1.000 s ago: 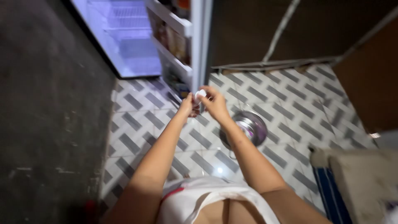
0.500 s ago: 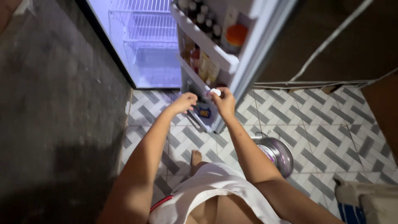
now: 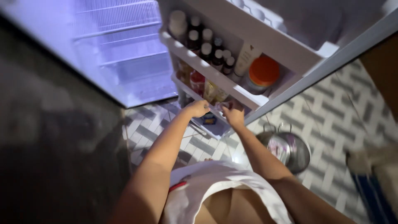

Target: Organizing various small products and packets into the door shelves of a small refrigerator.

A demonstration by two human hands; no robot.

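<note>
My right hand [image 3: 234, 117] is curled at the front edge of the lower door shelf [image 3: 215, 108], the grip pinched on something small and pale at the fingertips; blur keeps me from telling what it is. My left hand [image 3: 197, 108] sits just beside it, fingers folded inward against the same shelf edge, but I cannot tell whether that grip holds anything or only rests there. The two hands are near each other without touching.

Right behind my knuckles the lower door shelf carries a red-capped bottle [image 3: 197, 81] and a yellowish packet [image 3: 210, 91], packed close, leaving little room between them and the rail. Below my hands a small blue-and-yellow item [image 3: 209, 120] lies in the bottom door bin.

Above, the upper door shelf [image 3: 215, 74] juts toward me with a long white lip. It holds a row of dark bottles with pale caps [image 3: 206, 45], a white tube [image 3: 247, 56] and a jar with an orange lid [image 3: 263, 71], all crowded to the rail.

To the left the fridge interior [image 3: 120, 54] stands open with bare wire racks, giving wide room there. The door's outer edge [image 3: 315, 72] runs diagonally to my right.

On the patterned tile floor [image 3: 331, 112] a steel pot [image 3: 288, 150] stands near my right forearm, apart from the door. A dark wall [image 3: 49, 137] closes my left side.
</note>
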